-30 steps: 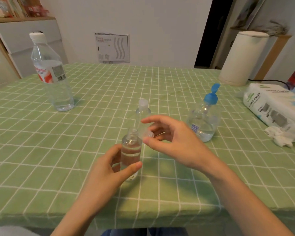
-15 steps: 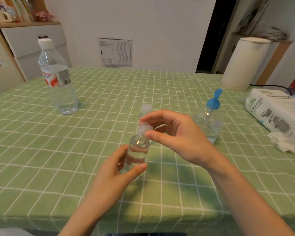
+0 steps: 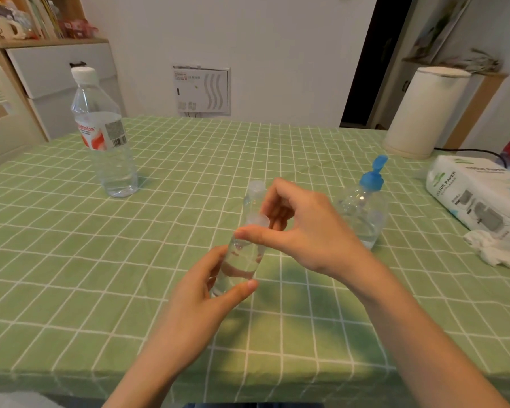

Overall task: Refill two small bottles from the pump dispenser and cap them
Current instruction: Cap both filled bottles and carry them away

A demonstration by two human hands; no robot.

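Note:
My left hand (image 3: 206, 293) grips a small clear bottle (image 3: 242, 260), partly filled with clear liquid, lifted and tilted above the table. My right hand (image 3: 301, 228) pinches a clear cap (image 3: 258, 222) on that bottle's neck with thumb and fingers. A second small clear bottle (image 3: 255, 189) with its cap on stands just behind, mostly hidden by my right hand. The pump dispenser (image 3: 365, 210), clear with a blue pump head, stands to the right of my right hand.
A large water bottle (image 3: 103, 136) with a white cap stands at the far left on the green checked tablecloth (image 3: 159, 231). A paper towel roll (image 3: 421, 113) is at the far right, a tissue pack (image 3: 477, 192) and crumpled tissue (image 3: 492, 248) near the right edge.
My right hand brought the cap from beside the bottle onto its neck. My left hand lifted and tilted the bottle slightly.

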